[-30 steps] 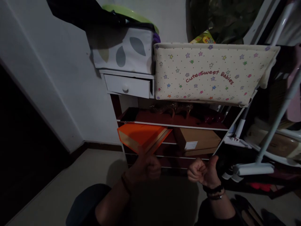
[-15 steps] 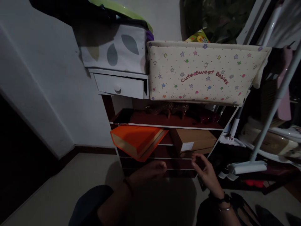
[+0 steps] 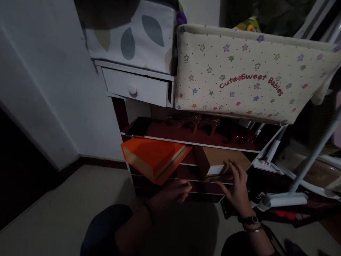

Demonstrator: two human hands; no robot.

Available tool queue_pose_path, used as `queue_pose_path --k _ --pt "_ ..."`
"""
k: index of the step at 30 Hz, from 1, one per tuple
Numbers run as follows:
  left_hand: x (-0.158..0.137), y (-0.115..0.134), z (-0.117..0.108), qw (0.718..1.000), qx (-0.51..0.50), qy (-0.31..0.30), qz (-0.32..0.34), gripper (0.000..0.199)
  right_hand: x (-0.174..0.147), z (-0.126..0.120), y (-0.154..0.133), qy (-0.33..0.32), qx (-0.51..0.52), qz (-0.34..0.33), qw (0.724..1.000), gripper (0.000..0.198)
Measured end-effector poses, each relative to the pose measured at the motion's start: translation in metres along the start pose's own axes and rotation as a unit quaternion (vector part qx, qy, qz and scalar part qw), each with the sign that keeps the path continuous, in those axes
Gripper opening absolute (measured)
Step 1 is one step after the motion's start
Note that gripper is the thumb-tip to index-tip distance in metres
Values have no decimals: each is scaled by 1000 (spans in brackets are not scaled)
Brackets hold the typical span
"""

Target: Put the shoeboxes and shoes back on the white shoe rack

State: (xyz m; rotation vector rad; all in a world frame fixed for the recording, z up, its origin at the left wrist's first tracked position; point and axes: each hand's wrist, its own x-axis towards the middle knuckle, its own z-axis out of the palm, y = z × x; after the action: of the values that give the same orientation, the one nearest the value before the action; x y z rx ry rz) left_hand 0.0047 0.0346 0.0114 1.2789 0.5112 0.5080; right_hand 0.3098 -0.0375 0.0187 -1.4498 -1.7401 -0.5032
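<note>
My right hand is spread open, with thumb and fingers apart, at the front of a brown cardboard box on a shelf. Its fingertips overlap the box's near edge; I cannot tell whether they touch. A white label is on the box's end. My left hand is loosely curled in shadow below an orange box, and nothing shows in it. That orange box sits at an angle on the same level and juts out past the shelf edge.
On the shelf above stand glittery high-heeled shoes, dark red shoes and a flat black item. A star-print fabric bin and a white drawer are higher up. A long-handled squeegee leans at right.
My right hand has moved up and opened wider, over the brown box's front edge. My left hand stays low, its fingers shifting slightly. The view has moved closer and tilted.
</note>
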Motion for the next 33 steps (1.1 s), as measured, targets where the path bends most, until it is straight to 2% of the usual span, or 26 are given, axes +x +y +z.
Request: queue_pose_path --k 6,11,14,17,21,27,30,33 --pt "-1 0 -1 999 -27 16 -7 52 2 16 -1 -59 -97 -64 991 96" --pt "-4 0 -5 999 -20 27 17 48 -5 35 4 -94 -157 -122 975 76" --pt "-3 -3 -8 999 -15 39 14 47 -5 45 8 -79 -155 -146 974 62" --pt "-1 -7 -10 999 -19 45 7 48 -3 47 6 -57 -144 -159 975 60" --pt "1 -8 -9 999 -10 50 15 49 -9 38 -3 -46 -142 -171 974 74" --pt "9 -13 -4 992 -37 118 -7 52 -43 11 -22 -50 -160 -162 972 100" --pt "16 -18 -1 982 -116 144 -28 63 -61 -8 -32 -50 -166 -165 971 104" --pt "21 -25 5 979 -140 137 -48 82 -75 -27 -42 -35 -168 -152 973 107"
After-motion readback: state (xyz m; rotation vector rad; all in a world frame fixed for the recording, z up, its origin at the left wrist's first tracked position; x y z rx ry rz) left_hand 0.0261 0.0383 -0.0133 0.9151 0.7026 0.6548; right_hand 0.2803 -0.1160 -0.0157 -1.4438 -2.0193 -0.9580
